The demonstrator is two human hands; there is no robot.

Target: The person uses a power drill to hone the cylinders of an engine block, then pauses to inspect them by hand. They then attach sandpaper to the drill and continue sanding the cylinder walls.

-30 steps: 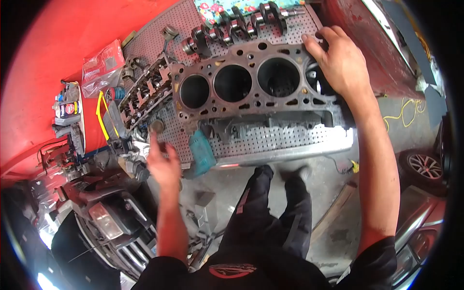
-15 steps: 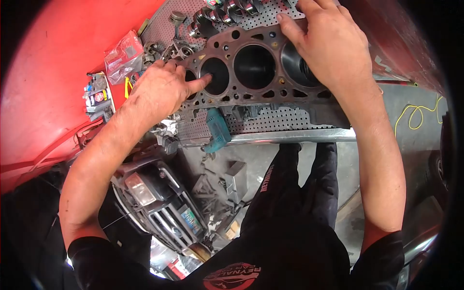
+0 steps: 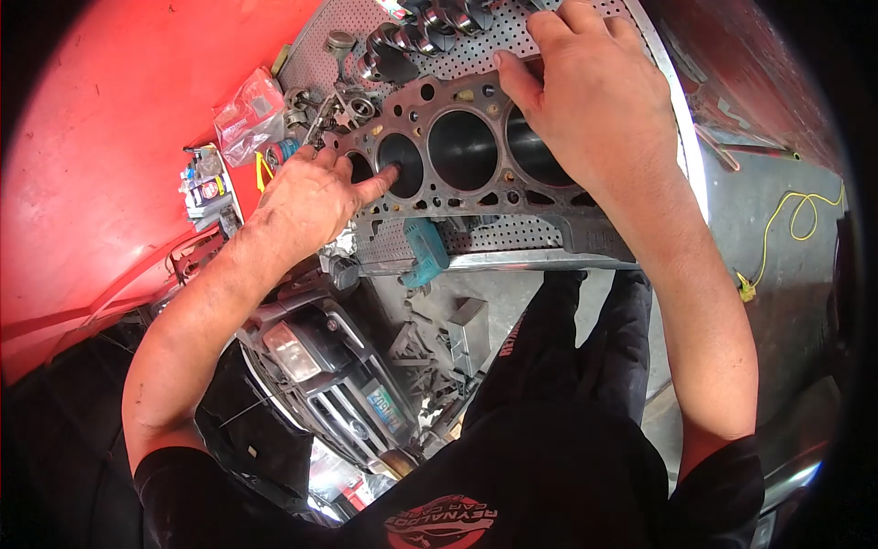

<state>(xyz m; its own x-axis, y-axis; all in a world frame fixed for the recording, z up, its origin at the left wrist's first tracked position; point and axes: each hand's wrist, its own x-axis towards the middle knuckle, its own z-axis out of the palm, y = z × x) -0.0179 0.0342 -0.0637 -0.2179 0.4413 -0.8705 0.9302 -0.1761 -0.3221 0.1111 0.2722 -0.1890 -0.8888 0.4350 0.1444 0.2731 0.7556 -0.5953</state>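
Two bare hands at the engine block, upper centre of the frame, on the perforated metal bench. Left hand over the block's left end: thumb parted from the fingers, its tip at the second cylinder bore; cannot tell how firmly closed on the casting. Right hand over the right end, upper right of the frame: thumb and fingers spread wide, fingertips past the far edge; cannot tell whether bearing weight.

Likely hazards, by judgement: pinched fingers between block and bench, from a sudden tip or slide of the casting; marred bore wall, from grit under the left thumb; knocked crankshaft, upper centre, from overtravel toward the far side; dropped teal power tool, below the block at the bench front, from a bump.

Condition of block: dull brown-grey deck with ochre patches; four dark bores in a row, outer two partly covered by the hands; faint sheen inside the third; small round and slotted passages around the bores.
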